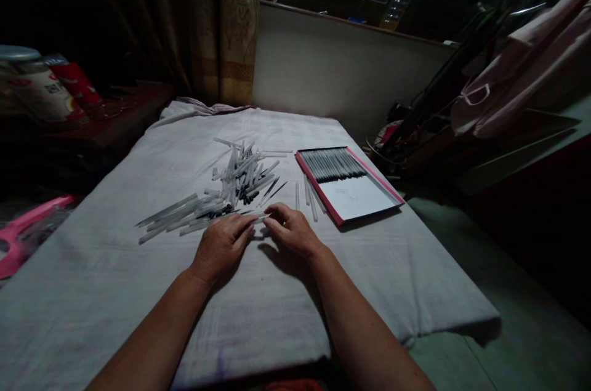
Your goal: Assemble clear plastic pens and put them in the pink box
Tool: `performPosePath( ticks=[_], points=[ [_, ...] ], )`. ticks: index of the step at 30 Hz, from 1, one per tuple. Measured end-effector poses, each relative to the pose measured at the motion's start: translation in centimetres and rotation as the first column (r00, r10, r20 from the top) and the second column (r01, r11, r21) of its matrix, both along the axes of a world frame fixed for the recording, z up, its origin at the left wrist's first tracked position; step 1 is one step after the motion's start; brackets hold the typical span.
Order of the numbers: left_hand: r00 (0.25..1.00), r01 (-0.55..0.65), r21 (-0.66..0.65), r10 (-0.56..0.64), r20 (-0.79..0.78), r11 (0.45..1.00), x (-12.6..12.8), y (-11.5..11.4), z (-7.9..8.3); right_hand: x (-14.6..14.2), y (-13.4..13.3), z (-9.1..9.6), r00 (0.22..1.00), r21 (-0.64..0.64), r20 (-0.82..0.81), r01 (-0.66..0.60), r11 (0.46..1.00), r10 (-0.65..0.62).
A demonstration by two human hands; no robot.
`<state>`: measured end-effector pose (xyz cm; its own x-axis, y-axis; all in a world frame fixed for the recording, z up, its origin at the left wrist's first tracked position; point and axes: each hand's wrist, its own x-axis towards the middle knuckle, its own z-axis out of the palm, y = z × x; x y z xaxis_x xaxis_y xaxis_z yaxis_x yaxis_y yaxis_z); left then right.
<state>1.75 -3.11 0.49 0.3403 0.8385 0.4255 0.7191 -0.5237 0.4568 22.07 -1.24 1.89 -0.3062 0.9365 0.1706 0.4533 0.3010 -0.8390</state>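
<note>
My left hand (pixel 222 244) and my right hand (pixel 292 229) rest close together on a cloth-covered table (pixel 138 292). Between their fingertips they pinch a thin clear pen barrel (pixel 259 218), one hand at each end. Just beyond the hands lies a loose pile of clear pen barrels and dark refills (pixel 217 197). To the right sits a flat red-edged box (pixel 347 185) with a row of finished pens (pixel 333 165) packed in its far half. A few single barrels (pixel 309 194) lie between the pile and the box.
A curtain (pixel 217 21) hangs behind the table, next to a white wall (pixel 341 71). Tins and packets (pixel 41 92) stand on a dark shelf at the left. A pink plastic thing (pixel 23 234) lies at the left edge. Pink fabric (pixel 517 77) hangs at the right.
</note>
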Motion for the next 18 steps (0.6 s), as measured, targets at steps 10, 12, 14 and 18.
performPosePath(
  ticks=[10,12,14,18],
  points=[
    [1.000,-0.004,-0.022,0.004,0.002,1.000,0.06,-0.07,0.03,0.26,0.06,-0.16,0.998,-0.039,-0.043,-0.038,0.999,0.037],
    [1.000,-0.006,-0.015,0.006,0.002,1.000,0.06,-0.07,0.05,0.30,0.06,-0.14,0.998,-0.012,-0.036,-0.044,0.999,0.044],
    [1.000,-0.004,-0.014,0.004,-0.004,1.000,0.06,-0.07,0.12,0.34,0.08,-0.18,0.999,0.000,-0.010,-0.033,0.999,0.033],
    [1.000,0.006,-0.025,-0.006,0.000,1.000,0.06,-0.09,0.23,0.45,0.10,-0.32,0.999,-0.064,-0.033,-0.041,0.997,0.039]
  ],
)
